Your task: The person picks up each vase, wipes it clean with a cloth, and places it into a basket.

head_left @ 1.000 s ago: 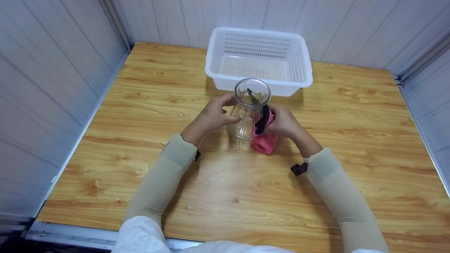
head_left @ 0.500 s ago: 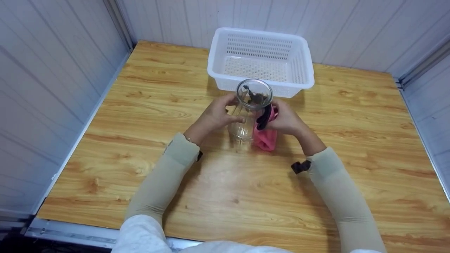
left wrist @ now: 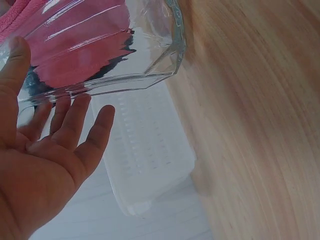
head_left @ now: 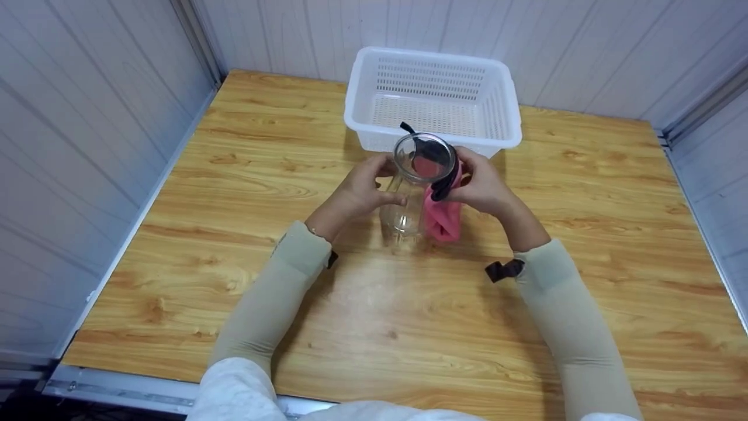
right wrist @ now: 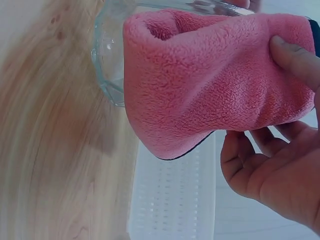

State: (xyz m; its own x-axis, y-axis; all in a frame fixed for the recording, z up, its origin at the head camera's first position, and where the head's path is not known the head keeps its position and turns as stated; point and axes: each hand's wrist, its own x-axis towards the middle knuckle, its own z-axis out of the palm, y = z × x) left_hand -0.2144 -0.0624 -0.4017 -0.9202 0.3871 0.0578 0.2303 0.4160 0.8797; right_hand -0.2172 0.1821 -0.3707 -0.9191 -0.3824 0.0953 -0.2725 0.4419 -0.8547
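Observation:
A clear glass jar [head_left: 403, 219] with a round open mouth stands in the middle, a little tilted, close over the wooden table. My left hand [head_left: 362, 188] grips its left side, thumb in front and fingers behind. In the left wrist view the fingers [left wrist: 72, 120] lie along the glass. On the jar's right side my right hand [head_left: 482, 184] holds a pink fleecy cloth [head_left: 442, 219] with a black edge against the glass. The right wrist view shows the thumb on top of the cloth [right wrist: 200, 75] and the fingers beneath it. Part of the cloth shows through the jar.
A white plastic basket [head_left: 505, 126] with slotted walls stands behind the jar, near the back wall. Pale panelled walls [head_left: 117, 117] border the wooden table [head_left: 374, 327] at the left, back and right.
My right hand has moved up and away along the jar with the cloth, whose dark edge now shows beyond the rim. My left hand keeps its grip on the jar.

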